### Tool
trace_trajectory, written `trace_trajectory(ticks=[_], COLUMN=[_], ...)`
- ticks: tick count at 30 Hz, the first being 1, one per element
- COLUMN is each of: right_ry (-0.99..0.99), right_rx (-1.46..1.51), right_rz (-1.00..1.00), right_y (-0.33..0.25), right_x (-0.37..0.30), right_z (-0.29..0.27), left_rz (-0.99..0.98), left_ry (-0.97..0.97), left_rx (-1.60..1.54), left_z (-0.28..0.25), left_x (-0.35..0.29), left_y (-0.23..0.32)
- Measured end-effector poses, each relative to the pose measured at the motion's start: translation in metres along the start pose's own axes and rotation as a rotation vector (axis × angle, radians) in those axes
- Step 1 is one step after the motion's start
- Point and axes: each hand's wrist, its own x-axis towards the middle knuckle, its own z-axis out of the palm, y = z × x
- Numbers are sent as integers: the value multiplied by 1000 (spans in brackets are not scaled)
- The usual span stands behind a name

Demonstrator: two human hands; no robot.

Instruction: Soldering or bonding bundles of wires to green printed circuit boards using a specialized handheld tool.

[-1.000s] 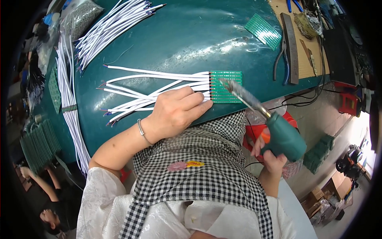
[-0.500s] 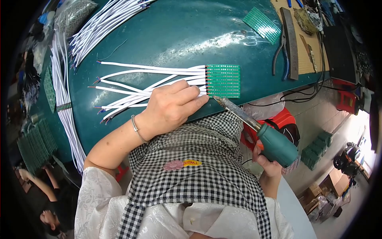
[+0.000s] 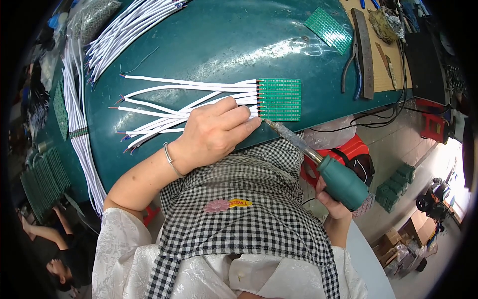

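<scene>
A green circuit board panel (image 3: 285,100) lies flat on the table, with several white cables (image 3: 191,81) running left from its left edge; bare wire ends meet the board there. My left hand (image 3: 216,128) is closed over the nearest cables, thumb and fingertips pinching a white cable at the board's lower left corner. In my right hand (image 3: 332,203) is a soldering iron (image 3: 343,185) with a green handle. Its tip touches or nearly touches the board's near edge, just right of my left fingertips. The exact contact is too small to tell.
White cable bundles (image 3: 134,30) lie at the far left, another (image 3: 82,144) along the left edge. A second green board (image 3: 328,31), pliers (image 3: 352,70) and a metal bar (image 3: 363,55) are at the far right. A black cord (image 3: 383,117) hangs right. Another person (image 3: 57,249) sits lower left.
The iron's tip has shifted slightly left and up along the board's near edge, its handle tilting a little with my right hand. My left hand keeps its grip.
</scene>
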Motion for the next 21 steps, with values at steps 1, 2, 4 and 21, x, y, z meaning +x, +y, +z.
trace_trajectory(ticks=[1,2,4,21], right_ry=[-1,-9,-17,47], right_rx=[0,-23,-46,87], right_rz=[-1,-37,-72,-51], right_y=[1,3,-1,-7], right_x=[0,0,3,5], right_z=[-1,-3,-1,-6], left_rz=[0,0,1,22], left_ry=[0,-2,-5,-4], left_rx=[1,0,-1,53], left_z=[0,0,1,1], left_x=[0,-1,-1,0], left_y=[0,0,0,3])
